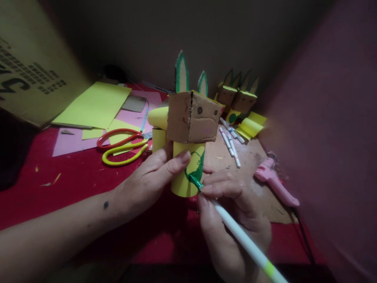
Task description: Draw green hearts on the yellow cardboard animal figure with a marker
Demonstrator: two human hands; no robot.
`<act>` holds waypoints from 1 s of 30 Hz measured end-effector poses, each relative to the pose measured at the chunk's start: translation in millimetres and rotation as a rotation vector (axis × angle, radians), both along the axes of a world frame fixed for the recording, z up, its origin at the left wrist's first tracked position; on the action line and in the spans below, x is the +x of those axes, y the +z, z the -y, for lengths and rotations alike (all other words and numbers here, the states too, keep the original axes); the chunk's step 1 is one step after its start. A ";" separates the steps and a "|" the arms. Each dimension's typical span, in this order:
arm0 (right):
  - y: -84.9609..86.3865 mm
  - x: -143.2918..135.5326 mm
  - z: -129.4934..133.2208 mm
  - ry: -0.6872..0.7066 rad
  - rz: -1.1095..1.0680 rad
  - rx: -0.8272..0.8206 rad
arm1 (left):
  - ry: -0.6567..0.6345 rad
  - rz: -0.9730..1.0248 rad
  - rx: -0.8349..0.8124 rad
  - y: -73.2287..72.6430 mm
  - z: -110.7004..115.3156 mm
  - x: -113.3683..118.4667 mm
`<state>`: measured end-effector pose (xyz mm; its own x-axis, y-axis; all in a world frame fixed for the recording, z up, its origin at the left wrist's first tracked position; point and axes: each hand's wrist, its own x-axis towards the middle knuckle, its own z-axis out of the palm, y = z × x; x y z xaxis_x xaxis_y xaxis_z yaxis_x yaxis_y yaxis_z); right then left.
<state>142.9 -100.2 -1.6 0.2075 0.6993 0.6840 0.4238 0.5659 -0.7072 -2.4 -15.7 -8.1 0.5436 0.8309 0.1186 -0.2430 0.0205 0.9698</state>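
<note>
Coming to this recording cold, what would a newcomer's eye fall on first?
Probably the cardboard-headed figure with green-edged ears, held mid-picture by the left hand, while the right hand touches a green marker to its yellow body. Next, perhaps, the red-and-yellow-handled scissors to its left and the pink glue gun at right.

Left hand gripping cardboard figure; right hand holding marker, green tip on yellow tube. Scissors nearby.
</note>
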 end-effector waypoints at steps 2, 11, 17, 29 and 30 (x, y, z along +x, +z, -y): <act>-0.3 -0.4 0.2 -0.001 0.005 0.006 | 0.016 -0.017 -0.009 -0.3 0.0 0.3; -0.9 0.7 -1.4 0.012 0.006 0.011 | 0.035 -0.065 -0.023 1.6 0.4 1.3; -1.3 0.2 -1.3 -0.005 -0.026 0.016 | -0.006 -0.030 -0.041 2.8 1.2 0.9; -0.9 -0.2 -4.0 0.005 0.027 0.032 | -0.134 0.051 -0.065 1.2 1.2 3.9; -0.7 -0.2 -4.1 0.005 0.030 0.032 | -0.126 0.059 -0.062 1.1 1.2 4.1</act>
